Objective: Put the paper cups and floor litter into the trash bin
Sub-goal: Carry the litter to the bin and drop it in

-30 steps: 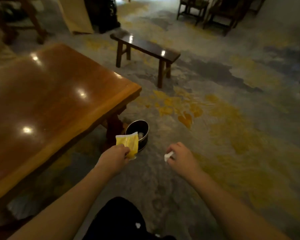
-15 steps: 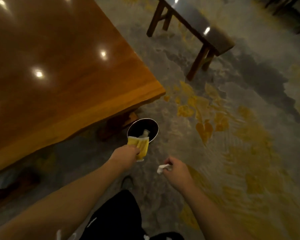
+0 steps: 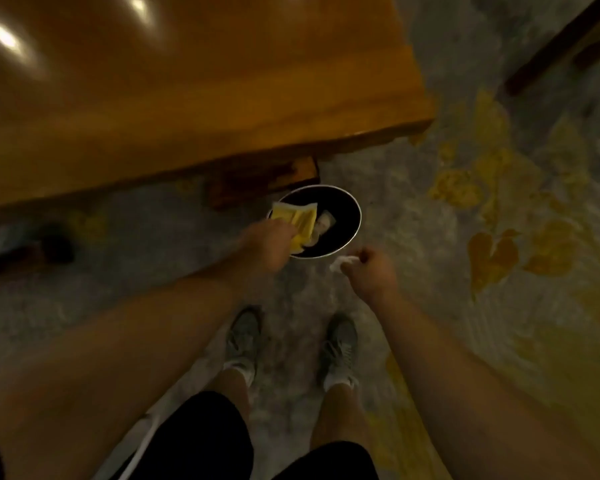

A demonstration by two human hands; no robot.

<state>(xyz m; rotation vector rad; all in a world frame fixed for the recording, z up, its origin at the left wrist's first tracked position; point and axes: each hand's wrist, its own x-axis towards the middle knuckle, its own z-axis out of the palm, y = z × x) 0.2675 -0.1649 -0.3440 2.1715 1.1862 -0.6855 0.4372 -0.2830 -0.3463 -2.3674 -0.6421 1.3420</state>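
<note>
A round black trash bin [image 3: 352,221] with a metal rim stands on the floor just below the table's corner. Pale crumpled litter [image 3: 326,221] lies inside it. My left hand [image 3: 265,245] grips a yellow wrapper [image 3: 298,221] and holds it over the bin's left rim. My right hand [image 3: 369,271] is closed on a small white paper scrap [image 3: 342,263], just outside the bin's near right edge.
A glossy wooden table [image 3: 187,98] fills the upper left, its leg [image 3: 257,181] right behind the bin. A dark bench leg [image 3: 551,46] crosses the top right. My two shoes [image 3: 291,344] stand on the grey and yellow patterned floor [image 3: 499,254].
The view has tilted down and closed in on the bin. My left hand has carried the yellow wrapper forward over the bin's rim. My right hand with the white scrap has come nearer the bin.
</note>
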